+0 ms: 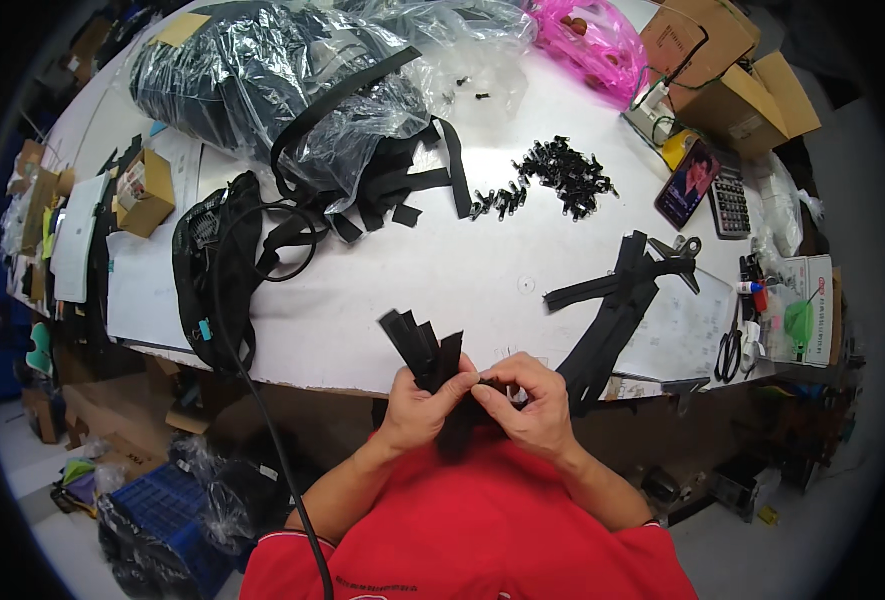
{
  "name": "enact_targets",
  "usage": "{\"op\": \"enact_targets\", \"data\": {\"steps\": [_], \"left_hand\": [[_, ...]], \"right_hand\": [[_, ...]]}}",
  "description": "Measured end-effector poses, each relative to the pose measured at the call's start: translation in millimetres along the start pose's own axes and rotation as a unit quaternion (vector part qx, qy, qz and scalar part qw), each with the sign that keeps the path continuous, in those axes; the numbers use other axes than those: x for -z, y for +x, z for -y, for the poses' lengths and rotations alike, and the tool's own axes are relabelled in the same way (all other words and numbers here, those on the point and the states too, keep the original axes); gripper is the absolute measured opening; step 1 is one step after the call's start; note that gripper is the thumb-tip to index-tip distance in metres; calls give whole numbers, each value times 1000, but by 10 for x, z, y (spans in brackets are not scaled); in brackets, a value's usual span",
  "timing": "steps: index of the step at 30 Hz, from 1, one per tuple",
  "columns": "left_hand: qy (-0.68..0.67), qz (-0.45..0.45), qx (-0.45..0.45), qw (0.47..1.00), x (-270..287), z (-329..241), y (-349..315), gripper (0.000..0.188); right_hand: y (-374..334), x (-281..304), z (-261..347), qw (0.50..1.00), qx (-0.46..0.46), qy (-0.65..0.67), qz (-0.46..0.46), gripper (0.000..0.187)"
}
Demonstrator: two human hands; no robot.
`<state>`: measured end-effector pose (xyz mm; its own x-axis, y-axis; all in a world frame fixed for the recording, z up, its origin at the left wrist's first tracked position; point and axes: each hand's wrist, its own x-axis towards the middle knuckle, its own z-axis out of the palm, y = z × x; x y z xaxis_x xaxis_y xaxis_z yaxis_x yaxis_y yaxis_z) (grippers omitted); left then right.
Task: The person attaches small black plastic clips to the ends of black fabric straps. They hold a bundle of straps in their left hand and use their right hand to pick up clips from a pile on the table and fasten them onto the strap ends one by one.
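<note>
A bundle of flat black woven zipper-tape strips [425, 345] fans upward from the person's hands, its cut ends stiff and square, its lower part hanging down in front of the red shirt [473, 530]. The left hand [418, 405] has its grip closed around the bundle, thumb laid across the front of the strips. The right hand [533, 400] is curled shut just beside it, fingertips [491, 392] pinching at the same strips where the two hands meet; whatever small part sits between those fingertips is hidden. The bundle is held at the near edge of the white, smooth, curved counter [443, 270], just above the person's chest.

On the counter, well apart from the hands, lies a heap of small glossy black zipper sliders [563, 175], and to the right a second sheaf of long black tapes [613, 310] drapes over the counter edge. Crinkled clear plastic bags holding dark fabric [263, 80] sit at the far side, with a translucent pink plastic bag [588, 40], brown cardboard boxes [733, 70], a phone with a lit screen [688, 183] and a grey calculator [731, 205].
</note>
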<state>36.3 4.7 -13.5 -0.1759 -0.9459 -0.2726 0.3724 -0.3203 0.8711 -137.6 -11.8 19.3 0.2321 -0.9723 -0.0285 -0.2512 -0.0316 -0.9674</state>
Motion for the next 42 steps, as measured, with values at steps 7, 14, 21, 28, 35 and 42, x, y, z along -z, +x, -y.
{"op": "enact_targets", "data": {"steps": [7, 14, 21, 28, 35, 42], "left_hand": [[-76, 25, 115, 990, -88, 60, -11, 11], [-71, 29, 117, 990, -66, 57, 80, 12], [-276, 54, 138, 950, 2, -18, 203, 23], [-252, 126, 61, 958, -65, -247, 182, 44], [-189, 156, 84, 966, 59, -433, 191, 38], [-113, 133, 83, 981, 75, -262, 42, 29]], "right_hand": [[-177, 45, -130, 989, -124, 83, -10, 13], [-293, 3, -110, 996, -65, -65, 23, 21], [44, 768, 67, 974, -125, -148, -122, 9], [10, 444, 308, 981, 63, -162, 84, 56], [-270, -338, -281, 949, -169, 163, 211, 35], [233, 299, -61, 971, -100, 196, 93, 39]]}}
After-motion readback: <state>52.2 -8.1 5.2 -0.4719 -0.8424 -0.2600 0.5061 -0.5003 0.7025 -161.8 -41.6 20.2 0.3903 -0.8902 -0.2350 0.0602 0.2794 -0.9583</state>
